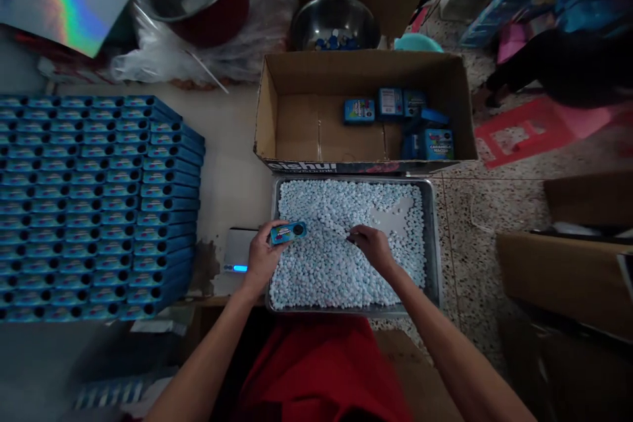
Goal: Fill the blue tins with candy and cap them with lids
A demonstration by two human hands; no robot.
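Both forearms reach up from the lower frame, left hand (262,254) and right hand (370,247) near centre, fingers curled.

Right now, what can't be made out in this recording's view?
All in the head view:
- What the dark thing is: too small, mostly behind the right hand's fingers.
- The pack's contents: hidden by its walls, in the left hand.
- The scale's reading: too small.
- The stack's full width: cut off by the picture's left edge.

"CARAMELO" on a blue box (439,145) in the carton (297,125), partly legible "sishui" on the carton's side
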